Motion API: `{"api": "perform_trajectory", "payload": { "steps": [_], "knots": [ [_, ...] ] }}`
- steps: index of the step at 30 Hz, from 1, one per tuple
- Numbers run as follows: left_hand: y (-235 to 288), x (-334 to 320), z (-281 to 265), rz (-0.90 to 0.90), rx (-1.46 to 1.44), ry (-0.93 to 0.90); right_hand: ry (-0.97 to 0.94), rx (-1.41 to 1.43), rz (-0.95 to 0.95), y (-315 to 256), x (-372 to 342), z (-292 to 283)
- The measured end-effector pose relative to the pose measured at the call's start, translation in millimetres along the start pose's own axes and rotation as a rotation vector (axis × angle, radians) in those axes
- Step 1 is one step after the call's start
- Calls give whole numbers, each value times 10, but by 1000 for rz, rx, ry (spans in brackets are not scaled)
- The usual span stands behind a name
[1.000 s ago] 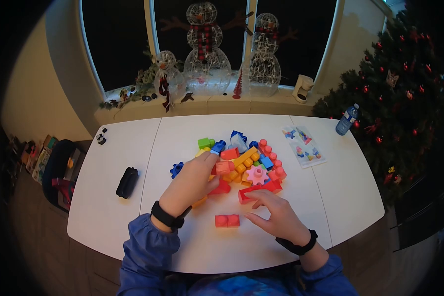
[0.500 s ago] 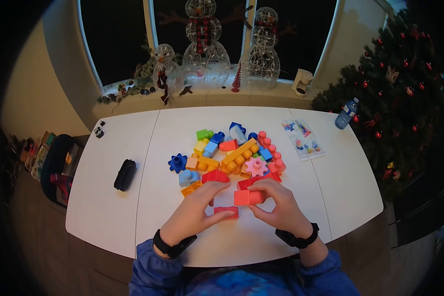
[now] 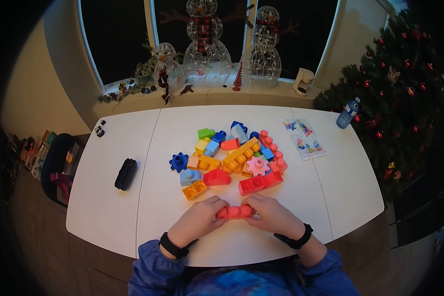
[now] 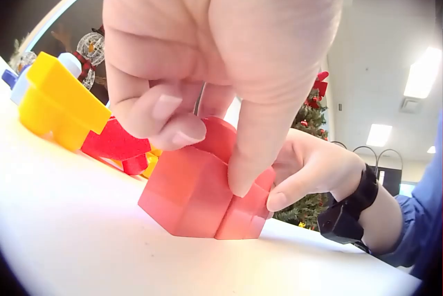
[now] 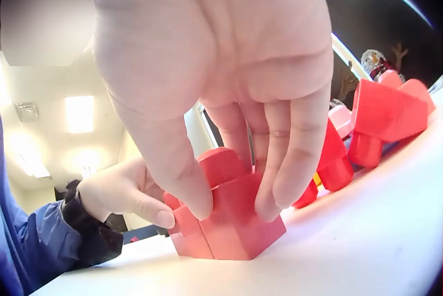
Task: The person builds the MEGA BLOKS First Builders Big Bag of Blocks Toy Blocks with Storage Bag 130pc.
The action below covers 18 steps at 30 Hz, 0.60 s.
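Close to my body, two coral-red toy building blocks [image 3: 234, 212] stand end to end on the white table [image 3: 212, 249], round studs upward. My left hand [image 3: 198, 219] pinches the left block between thumb and fingers. From the other side, my right hand [image 3: 276, 215] grips the right block [image 5: 242, 213] the same way. A narrow seam shows between the blocks in both wrist views. Just beyond the hands lie a red slanted block [image 3: 217, 177], an orange block [image 3: 195, 190] with its hollow underside showing, and a red block [image 3: 251, 185].
A loose pile of coloured blocks spreads behind, with a blue gear [image 3: 178, 162] and a pink gear [image 3: 257, 166]. A black case [image 3: 126, 174] lies at left. A picture sheet [image 3: 304, 139] and a water bottle [image 3: 349, 113] are at right.
My left hand came back from the pile. Half a second ago my right hand held a coral-red block raised; now it is down against the other one, and both hands have closed in.
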<state>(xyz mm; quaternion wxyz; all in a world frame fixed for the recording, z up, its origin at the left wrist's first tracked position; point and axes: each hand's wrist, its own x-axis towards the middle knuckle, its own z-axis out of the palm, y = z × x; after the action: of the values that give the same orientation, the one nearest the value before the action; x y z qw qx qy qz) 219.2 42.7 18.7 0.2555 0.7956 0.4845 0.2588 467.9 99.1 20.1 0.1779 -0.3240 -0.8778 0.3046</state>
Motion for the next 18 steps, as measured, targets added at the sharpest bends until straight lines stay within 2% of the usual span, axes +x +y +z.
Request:
{"api": "perform_trajectory", "payload": {
  "steps": [12,18],
  "knots": [
    [-16,-29,38,-10,-1,15,-7,-72,-20,-30,17,67],
    [239,-83,-229,-80,5,107,113,-140,-11,-284,59,-380]
  ]
}}
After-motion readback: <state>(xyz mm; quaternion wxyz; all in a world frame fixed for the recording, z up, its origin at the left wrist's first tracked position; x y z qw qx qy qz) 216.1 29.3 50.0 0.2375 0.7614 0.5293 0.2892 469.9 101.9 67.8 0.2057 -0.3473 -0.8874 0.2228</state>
